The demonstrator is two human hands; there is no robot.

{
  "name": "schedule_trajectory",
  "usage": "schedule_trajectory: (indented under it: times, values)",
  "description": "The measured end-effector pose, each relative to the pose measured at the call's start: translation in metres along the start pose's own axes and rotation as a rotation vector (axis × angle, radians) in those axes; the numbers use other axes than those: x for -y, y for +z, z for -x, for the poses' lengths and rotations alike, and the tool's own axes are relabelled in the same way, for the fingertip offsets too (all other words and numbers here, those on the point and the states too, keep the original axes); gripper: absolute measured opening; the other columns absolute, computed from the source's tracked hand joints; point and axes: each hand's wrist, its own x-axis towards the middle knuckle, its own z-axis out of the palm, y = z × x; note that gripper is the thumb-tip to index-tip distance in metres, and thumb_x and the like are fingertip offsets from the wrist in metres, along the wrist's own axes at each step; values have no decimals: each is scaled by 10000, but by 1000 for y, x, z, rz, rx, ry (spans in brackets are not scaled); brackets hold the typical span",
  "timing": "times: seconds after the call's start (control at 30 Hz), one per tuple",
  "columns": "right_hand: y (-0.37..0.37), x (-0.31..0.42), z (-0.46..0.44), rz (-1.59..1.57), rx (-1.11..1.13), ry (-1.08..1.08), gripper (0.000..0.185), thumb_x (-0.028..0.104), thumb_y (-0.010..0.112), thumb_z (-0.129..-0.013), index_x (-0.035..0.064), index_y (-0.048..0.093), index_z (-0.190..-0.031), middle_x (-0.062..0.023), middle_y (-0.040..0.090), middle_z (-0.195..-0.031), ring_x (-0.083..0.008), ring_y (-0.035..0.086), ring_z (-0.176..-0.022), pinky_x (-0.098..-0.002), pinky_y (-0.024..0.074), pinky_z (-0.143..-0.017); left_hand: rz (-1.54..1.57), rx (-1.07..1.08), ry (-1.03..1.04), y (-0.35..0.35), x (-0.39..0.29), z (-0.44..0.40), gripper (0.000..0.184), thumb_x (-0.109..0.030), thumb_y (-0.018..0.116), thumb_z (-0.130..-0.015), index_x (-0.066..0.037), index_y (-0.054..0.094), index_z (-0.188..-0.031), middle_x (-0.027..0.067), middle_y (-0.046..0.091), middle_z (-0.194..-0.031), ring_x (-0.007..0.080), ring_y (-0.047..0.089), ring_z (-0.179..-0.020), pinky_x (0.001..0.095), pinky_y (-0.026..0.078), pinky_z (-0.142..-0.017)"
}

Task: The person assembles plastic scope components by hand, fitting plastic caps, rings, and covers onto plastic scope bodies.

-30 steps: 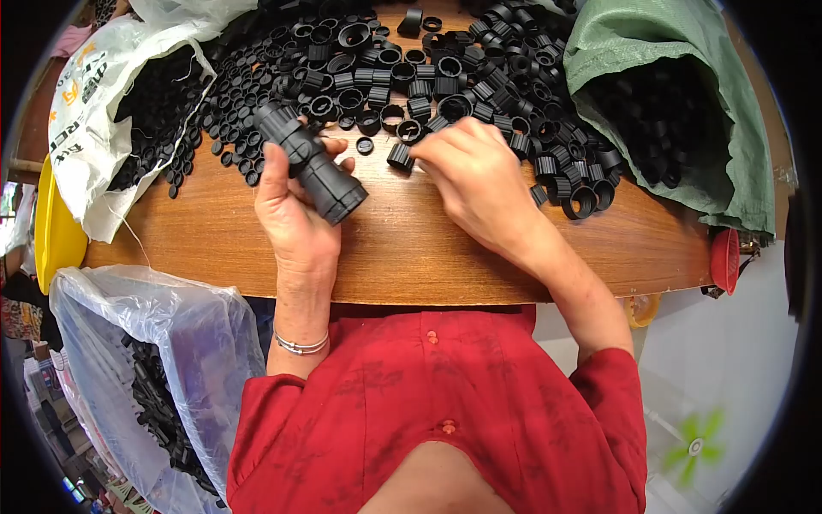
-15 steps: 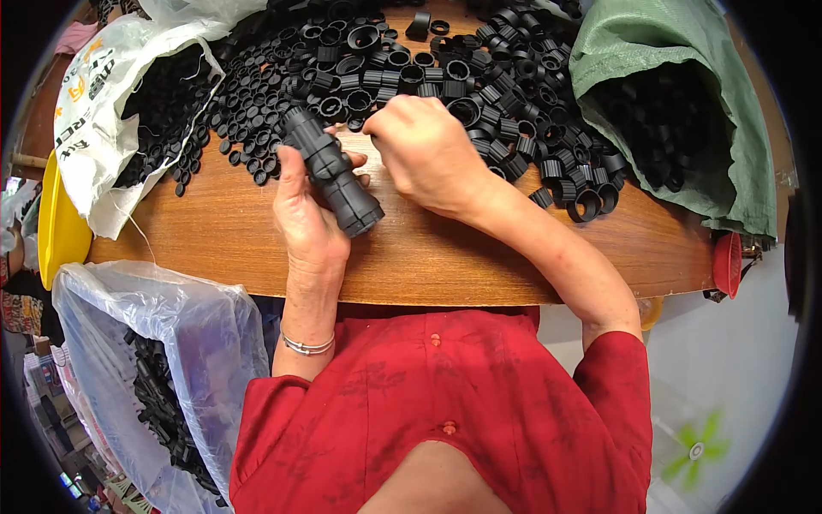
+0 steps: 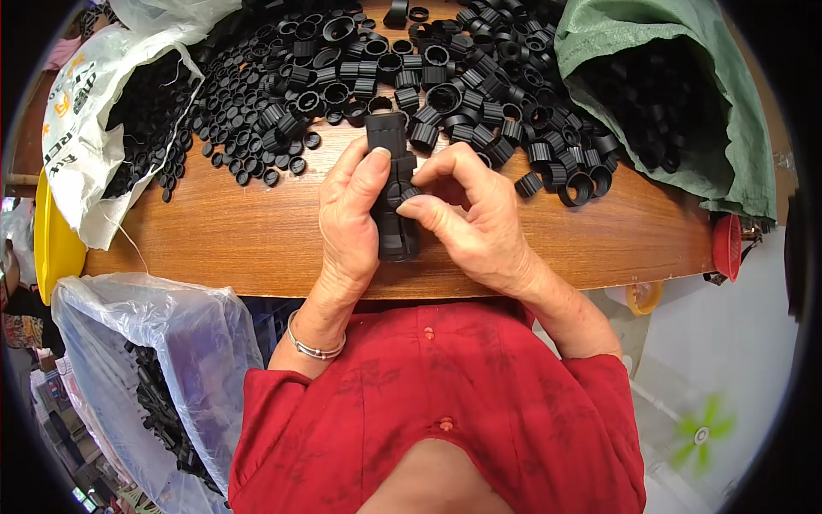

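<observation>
My left hand (image 3: 349,214) is wrapped round a black plastic scope-shaped tube (image 3: 390,133), held upright in view over the front of the table. Thumb and index finger of my right hand (image 3: 479,218) pinch a small black ribbed cap (image 3: 402,194) against the tube's right side. Whether the cap is seated there I cannot tell. Beyond the hands lie heaps of loose black parts: small round caps (image 3: 244,177) to the left and larger ribbed rings (image 3: 443,96) in the middle and to the right.
A white sack (image 3: 73,120) of small caps lies open at the left, a green sack (image 3: 719,128) of black rings at the right. Below left, a plastic-lined crate (image 3: 184,317) holds black pieces. The wooden table (image 3: 223,244) has a curved front edge; a yellow basin (image 3: 58,231) is beside it.
The tube has moved right and turned from slanted to nearly upright. My right hand has come down from near the heap to the tube's side, with a small cap now visible in its fingertips.
</observation>
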Motion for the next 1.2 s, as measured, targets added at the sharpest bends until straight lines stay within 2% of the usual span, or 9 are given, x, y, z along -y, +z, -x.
schedule_trajectory:
  times: [0.1, 0.23, 0.3, 0.43, 0.57, 0.67, 0.77, 0.87, 1.2]
  values:
    - [-8, -9, 2, -445, 55, 141, 150, 44, 731, -864, 21, 596, -925, -3, 606, -848, -69, 586, -689, -233, 502, -620, 171, 56, -172, 3, -1, -4, 347, -287, 530, -1017, 8, 603, -1185, 46, 657, -948, 93, 602, -832, 238, 499, -764]
    - [-18, -13, 6, -306, 54, 48, 116, 36, 710, -885, 25, 601, -923, 6, 591, -872, -49, 578, -715, -202, 495, -623, 381, 271, -260, -4, 5, -5, 391, -277, 583, -998, 6, 566, -1268, 59, 665, -1012, 115, 645, -846, 258, 541, -773]
    - [-30, -4, 6, -546, 131, 236, 111, 41, 705, -888, 18, 600, -917, 3, 594, -860, -47, 577, -717, -205, 482, -616, 423, 252, -318, -2, 7, -3, 447, -226, 682, -933, 10, 556, -1291, 67, 668, -1041, 130, 656, -880, 268, 550, -796]
    - [-31, 11, 15, -52, 127, -11, 91, 30, 669, -908, 6, 585, -935, -6, 588, -862, -70, 580, -718, -218, 477, -617, 431, 241, -290, -6, 10, -1, 541, -197, 767, -855, 13, 550, -1303, 96, 674, -1088, 152, 660, -953, 285, 548, -845]
    - [-24, 4, 23, -395, 18, 164, 95, 35, 657, -922, 4, 579, -967, -13, 559, -913, -73, 581, -776, -220, 487, -661, 434, 221, -314, -1, 5, -2, 707, -131, 863, -705, 5, 543, -1321, 94, 671, -1063, 181, 658, -982, 314, 545, -902]
    - [-26, -8, 26, -369, 60, 48, 98, 40, 647, -933, 8, 577, -994, -17, 549, -926, -64, 568, -799, -217, 493, -698, 436, 268, -364, 0, -2, 0, 846, -39, 878, -565, -3, 537, -1338, 85, 676, -1051, 186, 669, -945, 316, 554, -881]
    - [-30, -8, 31, -614, 145, 113, 138, 107, 646, -955, 12, 565, -1016, -33, 574, -963, -81, 585, -842, -238, 518, -708, 372, 381, -288, -9, -1, 0, 932, -154, 926, -568, 55, 473, -1355, 170, 658, -1060, 269, 685, -945, 377, 595, -807]
    - [-30, -17, 28, -751, 168, 101, 203, 194, 650, -968, 18, 558, -1009, -59, 600, -1005, -99, 608, -833, -247, 541, -705, 552, 330, -345, -10, 0, -1, 818, -54, 886, -496, 13, 563, -1245, 157, 684, -962, 245, 683, -834, 356, 583, -786]
    - [-14, 12, 40, -411, 22, -72, 151, 26, 681, -919, -14, 585, -1029, -53, 594, -991, -89, 609, -868, -226, 518, -758, 628, 362, -370, -4, -8, 2, 724, 1, 853, -417, -4, 604, -1097, 168, 685, -877, 230, 671, -753, 354, 576, -728]
